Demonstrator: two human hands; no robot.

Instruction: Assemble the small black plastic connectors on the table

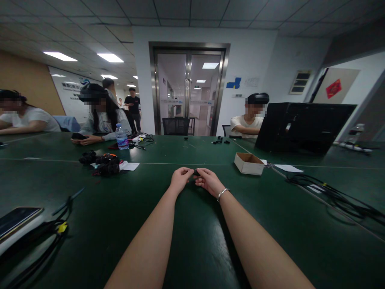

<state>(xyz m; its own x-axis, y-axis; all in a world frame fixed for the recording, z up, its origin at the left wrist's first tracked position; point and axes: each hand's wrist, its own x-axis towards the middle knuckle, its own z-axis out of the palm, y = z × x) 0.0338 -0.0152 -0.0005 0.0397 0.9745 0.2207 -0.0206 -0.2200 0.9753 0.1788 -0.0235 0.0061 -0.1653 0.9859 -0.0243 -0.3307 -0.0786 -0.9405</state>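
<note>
My left hand point(181, 179) and my right hand point(209, 181) meet above the green table point(192, 224). Between their fingertips is a small black piece point(196, 173), mostly covered, so its kind cannot be made out. The right thumb and fingers pinch it from the right, the other right fingers curling below. On the left, thumb and forefinger close at the piece's other end. A silvery bracelet point(223, 194) circles my right wrist. To the right of the hands stands an open cardboard box point(248, 167); its inner floor is hidden.
Left are bundled black straps point(108, 163), a water bottle point(122, 138), a phone point(19, 220) and cables point(61, 237). Small black pieces point(220, 140) lie farther back. A monitor point(303, 126) and coiled cables point(333, 196) are right. Other people sit around the table.
</note>
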